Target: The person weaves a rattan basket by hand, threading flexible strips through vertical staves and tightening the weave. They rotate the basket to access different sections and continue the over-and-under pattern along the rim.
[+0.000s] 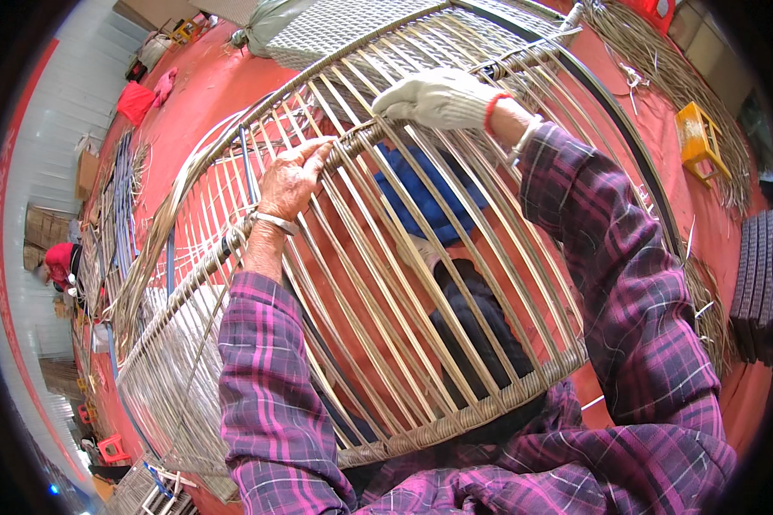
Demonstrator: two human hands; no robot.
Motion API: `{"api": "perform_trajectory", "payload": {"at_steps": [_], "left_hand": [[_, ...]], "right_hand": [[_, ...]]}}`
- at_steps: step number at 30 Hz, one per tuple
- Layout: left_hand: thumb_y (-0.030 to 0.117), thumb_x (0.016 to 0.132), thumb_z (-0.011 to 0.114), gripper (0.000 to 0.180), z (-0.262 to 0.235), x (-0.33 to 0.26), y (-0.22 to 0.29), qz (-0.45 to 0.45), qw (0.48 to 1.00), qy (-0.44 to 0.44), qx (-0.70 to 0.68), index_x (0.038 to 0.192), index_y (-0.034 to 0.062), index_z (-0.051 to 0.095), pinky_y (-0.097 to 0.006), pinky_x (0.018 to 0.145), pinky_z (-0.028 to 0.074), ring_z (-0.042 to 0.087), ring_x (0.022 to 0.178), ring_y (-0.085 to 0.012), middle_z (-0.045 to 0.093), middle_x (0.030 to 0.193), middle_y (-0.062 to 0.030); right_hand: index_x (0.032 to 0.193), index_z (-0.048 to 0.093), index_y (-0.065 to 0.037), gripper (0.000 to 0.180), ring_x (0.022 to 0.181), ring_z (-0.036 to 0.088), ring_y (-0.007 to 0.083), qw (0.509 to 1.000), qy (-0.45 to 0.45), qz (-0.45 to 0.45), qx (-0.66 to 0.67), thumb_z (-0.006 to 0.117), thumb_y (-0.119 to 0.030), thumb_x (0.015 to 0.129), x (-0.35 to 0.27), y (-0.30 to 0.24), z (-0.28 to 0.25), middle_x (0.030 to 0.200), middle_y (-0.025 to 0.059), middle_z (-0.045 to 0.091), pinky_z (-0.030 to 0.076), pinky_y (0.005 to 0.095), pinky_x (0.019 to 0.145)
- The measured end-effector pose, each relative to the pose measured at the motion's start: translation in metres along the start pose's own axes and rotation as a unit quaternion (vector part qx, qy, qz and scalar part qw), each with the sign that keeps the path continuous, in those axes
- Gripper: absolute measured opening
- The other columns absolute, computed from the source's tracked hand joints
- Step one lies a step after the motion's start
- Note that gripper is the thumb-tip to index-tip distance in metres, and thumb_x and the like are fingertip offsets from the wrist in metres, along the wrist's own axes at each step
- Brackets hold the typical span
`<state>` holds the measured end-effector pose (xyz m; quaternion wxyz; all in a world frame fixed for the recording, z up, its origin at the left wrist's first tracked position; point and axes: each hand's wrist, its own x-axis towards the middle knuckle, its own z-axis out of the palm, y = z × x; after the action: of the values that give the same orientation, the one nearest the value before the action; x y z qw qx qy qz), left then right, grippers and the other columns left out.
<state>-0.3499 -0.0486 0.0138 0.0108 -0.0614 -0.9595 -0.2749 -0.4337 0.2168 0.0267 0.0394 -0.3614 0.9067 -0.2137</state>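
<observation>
1. Bracing a wicker furniture frame, I have it in front of me, its wrapped near rail (464, 422) next to my plaid shirt.
2. My bare left hand (290, 182) curls its fingers around the wrapped crossbar (352, 144), holding it.
3. My gloved right hand (442, 96) is beside it, fingers narrow and bunched, tips at the crossbar. I cannot tell whether they pinch a strand.
4. Done, as I judge it: pale strands (386, 292) span from near rail to crossbar along most of the width, and more run beyond it toward the far rail (378, 36). Both the near rail and the crossbar carry wrapping.
5. Left, as I judge it: the strands run mostly one way, with open gaps that show the red floor (189, 116) and dark trouser legs (481, 322). No closed weave fills this section.
6. A curved dark bar (618, 120) at the right looks unwrapped, and long loose strands (159, 227) hang at the left, apparently not worked in.
7. Altogether, I would call the work partway along; how much the finished piece needs, I cannot tell.
</observation>
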Motion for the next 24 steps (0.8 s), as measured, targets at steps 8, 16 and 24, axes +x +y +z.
{"api": "perform_trajectory", "payload": {"at_steps": [8,16,24], "left_hand": [[0.026,0.100,0.057,0.031,0.021,0.035,0.048,0.097,0.995,-0.032,0.005,0.120,0.0060,0.069,-0.038,0.082,0.051,0.069,0.091,-0.0287,0.072,0.099,-0.0185],[0.000,0.097,0.058,0.026,0.009,0.045,0.039,0.088,0.966,-0.143,-0.197,0.122,-0.0021,0.067,-0.024,0.075,0.051,0.061,0.084,-0.0071,0.072,0.094,-0.0040],[-0.004,0.091,0.062,0.022,0.020,0.041,0.035,0.198,0.968,-0.049,-0.144,0.111,-0.0012,0.070,-0.032,0.078,0.055,0.073,0.087,-0.0228,0.074,0.095,-0.0193]], "right_hand": [[0.113,0.073,-0.020,0.024,0.092,0.070,0.0301,0.997,0.073,-0.037,0.010,0.057,-0.030,0.098,-0.006,0.025,0.002,0.100,0.0097,0.074,0.053,0.0421,0.084],[0.110,0.073,-0.018,0.022,0.089,0.069,0.0320,0.990,0.111,-0.080,-0.021,0.058,-0.025,0.095,-0.011,0.016,0.001,0.095,0.0118,0.072,0.053,0.0436,0.080],[0.118,0.072,-0.014,0.026,0.093,0.071,0.0294,0.996,0.060,-0.045,-0.040,0.065,-0.021,0.093,-0.014,0.001,-0.005,0.103,0.0124,0.074,0.055,0.0387,0.082]]}}
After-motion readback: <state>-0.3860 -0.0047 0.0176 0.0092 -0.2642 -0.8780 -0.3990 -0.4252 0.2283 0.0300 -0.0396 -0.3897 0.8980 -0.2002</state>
